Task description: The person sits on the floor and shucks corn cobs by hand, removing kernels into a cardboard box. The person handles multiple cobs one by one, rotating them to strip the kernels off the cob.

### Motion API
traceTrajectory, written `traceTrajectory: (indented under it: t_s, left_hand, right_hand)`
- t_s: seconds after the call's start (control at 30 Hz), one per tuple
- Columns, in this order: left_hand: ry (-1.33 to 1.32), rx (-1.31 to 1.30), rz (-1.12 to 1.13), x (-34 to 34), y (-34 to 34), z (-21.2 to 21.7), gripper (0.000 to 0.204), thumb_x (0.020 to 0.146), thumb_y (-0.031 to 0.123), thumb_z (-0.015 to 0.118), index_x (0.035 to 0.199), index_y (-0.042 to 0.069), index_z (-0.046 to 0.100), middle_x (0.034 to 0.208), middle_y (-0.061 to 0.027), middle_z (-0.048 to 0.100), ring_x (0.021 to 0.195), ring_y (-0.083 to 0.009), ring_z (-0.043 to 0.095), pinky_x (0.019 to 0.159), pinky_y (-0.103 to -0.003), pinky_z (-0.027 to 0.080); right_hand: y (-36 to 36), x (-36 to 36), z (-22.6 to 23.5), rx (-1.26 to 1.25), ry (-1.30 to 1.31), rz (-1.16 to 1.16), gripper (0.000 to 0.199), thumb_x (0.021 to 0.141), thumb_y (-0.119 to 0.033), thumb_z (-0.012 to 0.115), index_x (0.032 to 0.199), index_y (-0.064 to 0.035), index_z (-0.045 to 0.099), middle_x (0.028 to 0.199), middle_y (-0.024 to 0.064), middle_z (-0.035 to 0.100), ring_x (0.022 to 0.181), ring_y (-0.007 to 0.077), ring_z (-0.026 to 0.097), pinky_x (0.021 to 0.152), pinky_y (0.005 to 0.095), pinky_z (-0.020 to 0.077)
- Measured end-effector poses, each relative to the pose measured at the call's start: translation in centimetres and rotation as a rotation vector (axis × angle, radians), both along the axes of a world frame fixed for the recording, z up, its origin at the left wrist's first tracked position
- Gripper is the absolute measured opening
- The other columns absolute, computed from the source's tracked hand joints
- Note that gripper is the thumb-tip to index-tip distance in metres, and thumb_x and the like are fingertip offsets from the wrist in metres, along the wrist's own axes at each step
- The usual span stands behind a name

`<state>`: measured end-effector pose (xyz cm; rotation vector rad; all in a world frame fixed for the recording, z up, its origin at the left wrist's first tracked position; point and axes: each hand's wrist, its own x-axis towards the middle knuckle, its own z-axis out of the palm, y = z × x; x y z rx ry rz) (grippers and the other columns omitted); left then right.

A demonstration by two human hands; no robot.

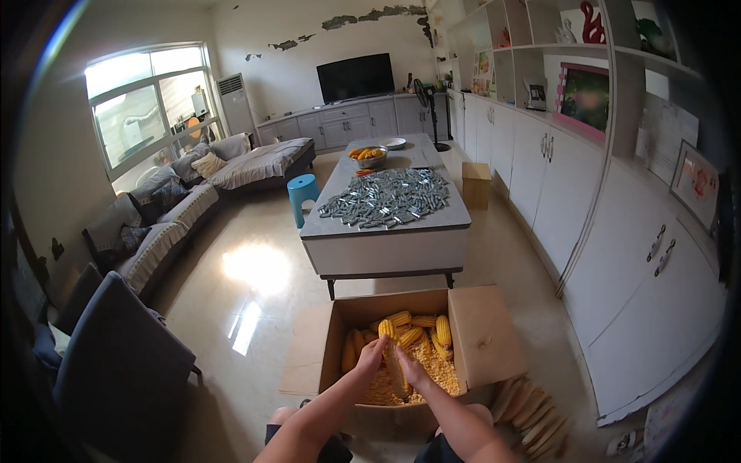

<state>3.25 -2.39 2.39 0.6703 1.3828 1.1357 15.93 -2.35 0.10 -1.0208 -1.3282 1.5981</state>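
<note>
The left grip [372,356] was curled around 1 yellow corn cob [387,329] over loose kernels [438,373] inside a cardboard box [486,332]; the right grip [412,367] pressed close, its hold unclear.

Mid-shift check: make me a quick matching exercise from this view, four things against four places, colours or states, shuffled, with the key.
Things
1. Left hand and right hand
2. Loose kernels
3. Stool
4. Small metallic pieces

Places, colours or states
A. Spread over the top of the long table
B. Closed around a corn cob
C. Light blue
D. Lying inside the open cardboard box

Pairs: 1-B, 2-D, 3-C, 4-A
</note>
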Motion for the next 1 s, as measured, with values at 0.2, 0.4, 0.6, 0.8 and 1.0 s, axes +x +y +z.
traceTrajectory:
  t_s: [0.2, 0.4, 0.6, 0.8, 1.0]
  left_hand:
    - [-0.279, 0.074, 0.032, 0.0, -0.1, -3.2, 0.029, 0.089, 0.037, 0.046, 0.097, 0.010, 0.054, 0.072, -0.0021, 0.053, 0.060, -0.0123, 0.049, 0.052, -0.029, 0.041]
    - [-0.598, -0.187, 0.254, -0.7, -1.4, 0.4, 0.030, 0.075, 0.034, 0.051, 0.092, 0.009, 0.052, 0.084, -0.0106, 0.054, 0.073, -0.0245, 0.052, 0.067, -0.042, 0.044]
    - [-0.522, -0.213, 0.358, -1.8, -0.1, 2.8, 0.025, 0.068, 0.026, 0.048, 0.086, 0.008, 0.048, 0.082, -0.0127, 0.051, 0.072, -0.0258, 0.049, 0.066, -0.044, 0.041]
    - [-0.615, -0.162, 0.291, -3.8, 2.1, -1.0, 0.018, 0.067, 0.022, 0.046, 0.077, 0.007, 0.047, 0.074, -0.0095, 0.049, 0.069, -0.0250, 0.048, 0.065, -0.040, 0.041]
    - [-0.630, -0.236, 0.091, -5.4, 3.7, -5.5, 0.028, 0.077, 0.030, 0.048, 0.088, 0.005, 0.050, 0.082, -0.0126, 0.055, 0.073, -0.0227, 0.051, 0.068, -0.039, 0.042]
  right_hand:
    - [1.2, -1.4, -7.3, 0.021, -0.136, -0.054, 0.072, 0.084, -0.058, 0.041, 0.111, 0.0083, 0.050, 0.105, 0.0232, 0.056, 0.101, 0.0336, 0.054, 0.083, 0.0354, 0.0417]
    - [-2.0, -2.4, -2.6, 0.008, -0.366, -0.030, 0.078, 0.083, -0.061, 0.038, 0.112, 0.0104, 0.046, 0.106, 0.0288, 0.054, 0.104, 0.0387, 0.051, 0.086, 0.0385, 0.0408]
    - [-2.8, -3.9, 2.1, 0.116, -0.584, -0.098, 0.069, 0.085, -0.057, 0.038, 0.103, 0.0091, 0.046, 0.096, 0.0321, 0.054, 0.096, 0.0432, 0.052, 0.079, 0.0436, 0.0421]
    - [-0.2, -4.8, -0.1, 0.151, -0.615, -0.065, 0.056, 0.089, -0.049, 0.039, 0.100, 0.0041, 0.050, 0.094, 0.0256, 0.058, 0.091, 0.0378, 0.056, 0.076, 0.0422, 0.0437]
    - [2.9, -6.1, -1.0, -0.315, 0.161, 0.039, 0.049, 0.093, -0.043, 0.034, 0.119, -0.0035, 0.048, 0.101, 0.0074, 0.057, 0.092, 0.0159, 0.055, 0.080, 0.0280, 0.0448]
